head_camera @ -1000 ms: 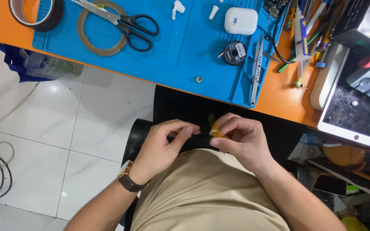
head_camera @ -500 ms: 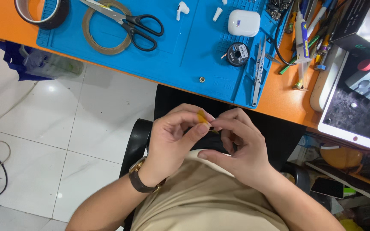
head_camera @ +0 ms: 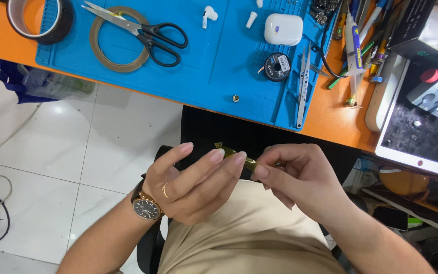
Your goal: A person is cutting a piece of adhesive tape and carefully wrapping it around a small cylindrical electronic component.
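Pinching amber tape strip (head_camera: pixel 235 155), 2 hands

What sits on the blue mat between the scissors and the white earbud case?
In the head view, between the scissors and the white earbud case lie two white earbud pieces on the blue mat.

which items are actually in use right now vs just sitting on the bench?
In use:
left hand and right hand, pinching a small strip of amber tape between the fingertips, over the lap.

Lying about:
scissors across an amber tape roll
black tape roll
white earbud case
loose earbud
tweezers
small black spool
tablet
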